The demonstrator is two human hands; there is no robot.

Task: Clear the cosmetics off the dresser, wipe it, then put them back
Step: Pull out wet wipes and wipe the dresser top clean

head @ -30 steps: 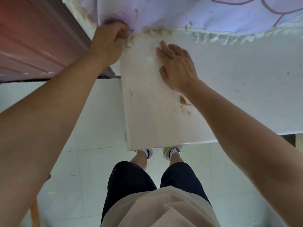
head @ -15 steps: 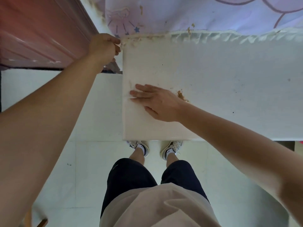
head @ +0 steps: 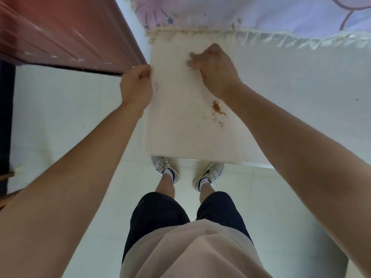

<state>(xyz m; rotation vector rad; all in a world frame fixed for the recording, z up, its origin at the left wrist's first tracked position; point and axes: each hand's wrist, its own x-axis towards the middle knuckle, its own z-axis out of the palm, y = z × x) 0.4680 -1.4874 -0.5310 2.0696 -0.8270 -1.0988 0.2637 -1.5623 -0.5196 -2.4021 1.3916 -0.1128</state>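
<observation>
The white dresser top point(head: 291, 93) runs across the upper part of the head view, and no cosmetics are on it. A cream cover point(head: 180, 127) lies over its left end. At the cover's left edge my left hand point(head: 136, 87) grips it in a fist. Farther back on the cover rests my right hand point(head: 212, 67), fingers bent, with small wrinkles at the fingertips. Brown crumbs point(head: 216, 108) are scattered just nearer than that hand. More crumbs line the back edge point(head: 190, 32).
A reddish-brown door point(head: 60, 33) stands close to the dresser's left end. A purple patterned sheet point(head: 251, 11) hangs behind the dresser, with a ruffled fringe point(head: 301, 40) along the back. My feet point(head: 186, 173) stand on pale floor tiles right at the front edge.
My left hand slid from the back left corner down the left edge toward me. My right hand went from flat near the left edge to farther back, fingers now bent.
</observation>
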